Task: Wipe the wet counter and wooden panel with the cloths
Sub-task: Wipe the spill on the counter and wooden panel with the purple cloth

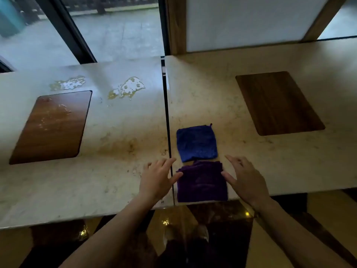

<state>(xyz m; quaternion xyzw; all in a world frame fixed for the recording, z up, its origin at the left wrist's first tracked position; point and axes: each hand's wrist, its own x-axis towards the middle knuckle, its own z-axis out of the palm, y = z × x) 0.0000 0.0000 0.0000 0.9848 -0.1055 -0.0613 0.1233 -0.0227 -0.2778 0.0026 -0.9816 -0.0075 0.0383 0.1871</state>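
Two folded cloths lie on the right marble counter [241, 105] near its front edge: a blue cloth [196, 143] and, just in front of it, a purple cloth [201, 183]. My left hand [157, 177] and my right hand [244, 177] hover on either side of the purple cloth, fingers spread, thumbs near its edges. The left counter [119, 167] carries two puddles, one [129, 88] near the middle back and one [67, 83] further left. The inset wooden panel [51, 126] on the left counter is spotted with water drops.
A dark gap [167, 120] separates the two counters. A dry wooden panel [278, 103] is set into the right counter. Behind the counters are a window with a dark frame [73, 31] and a white board in a wooden frame [247, 20]. My shoes [202, 233] show on the glossy floor below.
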